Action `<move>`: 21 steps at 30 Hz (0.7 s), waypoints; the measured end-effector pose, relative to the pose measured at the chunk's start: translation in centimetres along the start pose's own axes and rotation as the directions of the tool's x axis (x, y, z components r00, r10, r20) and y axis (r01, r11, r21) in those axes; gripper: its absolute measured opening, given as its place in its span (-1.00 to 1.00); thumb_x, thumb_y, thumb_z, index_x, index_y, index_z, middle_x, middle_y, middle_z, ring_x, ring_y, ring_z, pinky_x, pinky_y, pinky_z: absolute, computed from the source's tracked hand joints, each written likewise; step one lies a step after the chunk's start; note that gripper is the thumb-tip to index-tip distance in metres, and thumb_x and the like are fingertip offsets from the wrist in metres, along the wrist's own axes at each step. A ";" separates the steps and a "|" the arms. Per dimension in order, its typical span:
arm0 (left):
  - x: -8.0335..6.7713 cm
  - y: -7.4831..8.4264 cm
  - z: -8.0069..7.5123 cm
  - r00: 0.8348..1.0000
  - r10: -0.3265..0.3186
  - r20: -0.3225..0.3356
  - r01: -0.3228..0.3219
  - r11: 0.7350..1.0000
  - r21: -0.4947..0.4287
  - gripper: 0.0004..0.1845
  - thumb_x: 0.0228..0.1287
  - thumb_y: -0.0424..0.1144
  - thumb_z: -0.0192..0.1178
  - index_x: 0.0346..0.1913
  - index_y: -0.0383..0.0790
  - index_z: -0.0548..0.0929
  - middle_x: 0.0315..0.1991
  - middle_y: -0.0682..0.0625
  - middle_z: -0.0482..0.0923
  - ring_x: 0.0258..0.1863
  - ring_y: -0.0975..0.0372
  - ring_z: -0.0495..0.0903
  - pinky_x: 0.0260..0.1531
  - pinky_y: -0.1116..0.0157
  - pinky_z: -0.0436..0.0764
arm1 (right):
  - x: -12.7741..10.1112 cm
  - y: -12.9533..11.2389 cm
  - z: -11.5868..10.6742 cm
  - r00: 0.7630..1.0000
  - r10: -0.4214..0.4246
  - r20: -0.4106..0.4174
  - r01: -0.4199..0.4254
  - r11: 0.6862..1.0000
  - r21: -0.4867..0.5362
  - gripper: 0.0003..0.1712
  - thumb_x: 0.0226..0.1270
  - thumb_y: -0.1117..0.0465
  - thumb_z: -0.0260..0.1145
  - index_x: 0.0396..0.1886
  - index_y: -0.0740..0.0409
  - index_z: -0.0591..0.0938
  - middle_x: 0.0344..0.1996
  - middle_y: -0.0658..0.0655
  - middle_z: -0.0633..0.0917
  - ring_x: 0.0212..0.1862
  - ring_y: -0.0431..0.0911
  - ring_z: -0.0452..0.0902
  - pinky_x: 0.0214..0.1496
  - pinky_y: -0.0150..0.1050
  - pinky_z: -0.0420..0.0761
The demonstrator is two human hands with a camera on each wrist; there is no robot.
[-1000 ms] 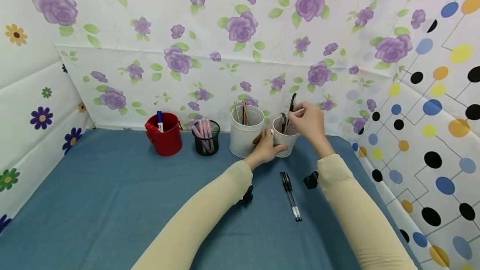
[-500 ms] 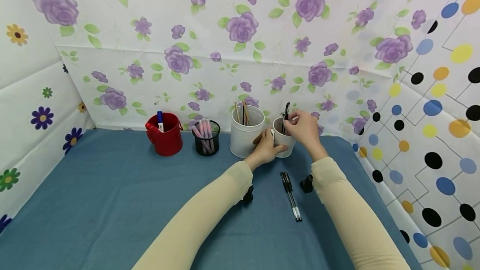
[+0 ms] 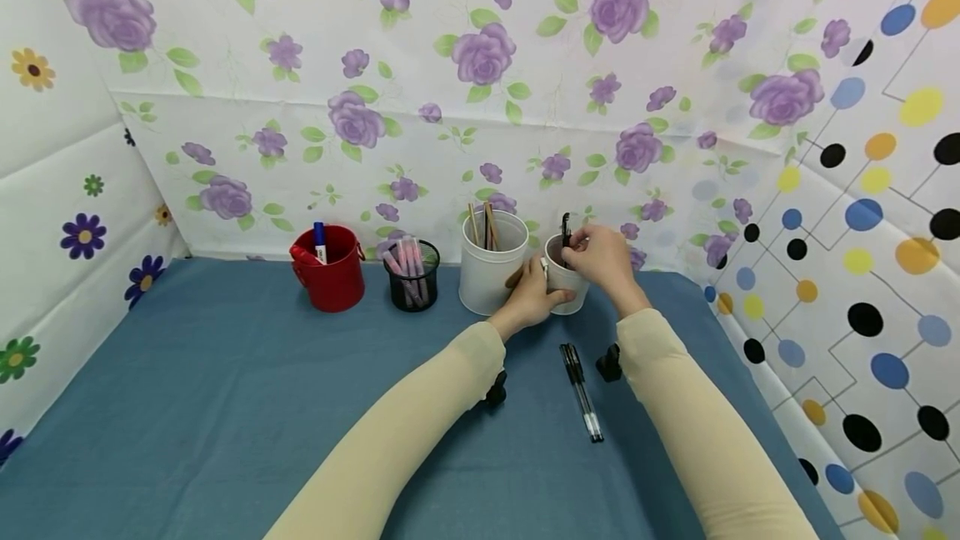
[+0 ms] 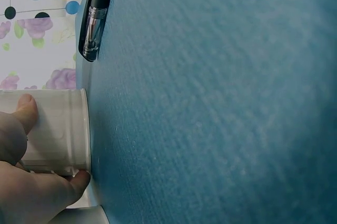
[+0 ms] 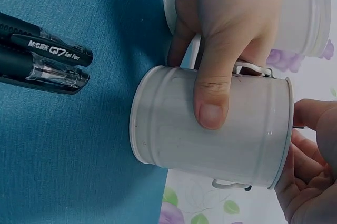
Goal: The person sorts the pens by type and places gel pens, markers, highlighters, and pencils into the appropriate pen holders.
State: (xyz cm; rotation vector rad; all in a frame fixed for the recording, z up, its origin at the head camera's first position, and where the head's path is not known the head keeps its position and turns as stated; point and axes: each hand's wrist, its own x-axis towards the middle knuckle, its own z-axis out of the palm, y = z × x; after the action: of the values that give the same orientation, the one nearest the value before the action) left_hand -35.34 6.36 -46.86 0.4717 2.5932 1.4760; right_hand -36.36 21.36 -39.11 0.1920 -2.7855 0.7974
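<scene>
- Head view: the left hand is wrapping its fingers around the small white cup, which is standing upright on the blue cloth just right of the tall white cup — the two cups are sitting close together, and whether they are touching cannot be told. The right hand is hovering at the small cup's rim, its fingers pinching a black pen that is pointing up out of the cup. Further left a black mesh cup is holding pink pens and a red bucket is holding a blue-capped marker. Two black pens are lying side by side on the cloth between the two sleeves, near the person.
- Left wrist view: the left hand is gripping the small white cup, thumb tip lying on its wall and a finger curling under its base edge where it is meeting the blue cloth. One black pen with a clear barrel is lying on the cloth, apart from the cup.
- Right wrist view: the left hand is clasping the small white cup from the side — one finger is pressing flat across its wall. The right hand is showing only as curled fingers at the cup's rim; the pen in them is hidden here. The two black pens are lying together on the blue cloth, well apart from the cup.
</scene>
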 end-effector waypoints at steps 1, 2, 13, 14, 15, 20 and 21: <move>0.0 0.0 0.0 1.000 0.002 0.000 -0.002 1.000 -0.004 -0.07 0.55 -0.03 0.31 0.67 -0.27 -0.04 0.56 -0.30 0.10 0.53 -0.06 0.28 0.51 0.01 0.35 | 0.0 0.0 0.0 1.000 -0.001 0.002 0.001 1.000 -0.004 -0.78 0.43 0.17 0.38 -0.12 0.25 0.75 -0.26 0.27 0.79 -0.24 0.14 0.70 -0.14 0.06 0.69; -0.1 0.0 0.0 1.000 0.004 0.000 -0.004 1.000 -0.004 -0.07 0.55 -0.03 0.31 0.67 -0.26 -0.04 0.57 -0.30 0.10 0.53 -0.06 0.28 0.52 0.01 0.35 | 0.0 0.0 0.0 1.000 -0.003 0.004 0.003 1.000 -0.007 -0.78 0.42 0.18 0.38 -0.12 0.26 0.75 -0.26 0.28 0.79 -0.25 0.15 0.70 -0.14 0.07 0.69; -0.1 0.0 -0.2 1.000 0.022 0.008 -0.022 1.000 0.001 -0.08 0.56 -0.02 0.29 0.67 -0.28 -0.05 0.55 -0.33 0.10 0.52 -0.10 0.29 0.50 0.00 0.36 | -0.1 -0.5 0.1 0.999 -0.014 0.043 0.018 0.996 -0.088 -0.81 0.41 0.18 0.42 -0.18 0.25 0.76 -0.27 0.26 0.79 -0.25 0.14 0.68 -0.13 0.07 0.67; -0.1 0.0 -0.2 1.000 0.019 0.010 -0.019 1.000 -0.001 -0.07 0.56 -0.03 0.29 0.67 -0.28 -0.05 0.55 -0.33 0.10 0.52 -0.10 0.29 0.50 0.00 0.36 | -0.1 -0.6 0.2 0.999 -0.012 0.050 0.017 0.995 -0.101 -0.81 0.41 0.18 0.42 -0.19 0.24 0.76 -0.28 0.26 0.79 -0.26 0.14 0.68 -0.14 0.07 0.67; 0.0 -0.1 -0.2 1.000 0.013 0.014 -0.013 1.000 0.002 -0.07 0.56 -0.02 0.28 0.67 -0.27 -0.06 0.55 -0.32 0.09 0.52 -0.09 0.29 0.50 0.00 0.36 | -0.1 -0.7 0.2 0.998 -0.010 0.057 0.016 0.994 -0.110 -0.81 0.42 0.17 0.43 -0.19 0.24 0.75 -0.28 0.26 0.78 -0.27 0.14 0.67 -0.15 0.06 0.67; 0.3 -0.2 0.0 1.000 -0.012 0.020 0.011 1.000 0.016 -0.07 0.56 -0.02 0.28 0.68 -0.23 -0.07 0.57 -0.29 0.08 0.53 -0.06 0.27 0.51 0.03 0.35 | -0.1 -0.9 0.1 0.996 -0.005 0.084 0.016 0.992 -0.125 -0.80 0.44 0.16 0.43 -0.18 0.24 0.76 -0.23 0.27 0.79 -0.25 0.16 0.69 -0.14 0.08 0.68; 0.3 -0.2 0.1 1.000 -0.012 0.018 0.012 1.000 0.016 -0.07 0.56 -0.02 0.28 0.68 -0.23 -0.07 0.57 -0.29 0.08 0.53 -0.06 0.27 0.51 0.03 0.35 | -0.1 -1.0 0.1 0.996 -0.005 0.087 0.016 0.992 -0.123 -0.79 0.44 0.16 0.43 -0.18 0.24 0.76 -0.22 0.27 0.79 -0.24 0.16 0.70 -0.14 0.09 0.68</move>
State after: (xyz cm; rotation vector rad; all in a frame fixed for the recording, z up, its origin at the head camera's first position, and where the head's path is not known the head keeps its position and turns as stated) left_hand -35.67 6.42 -47.07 0.4684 2.5914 1.4410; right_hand -36.13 20.51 -38.71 0.2240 -2.9017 0.6248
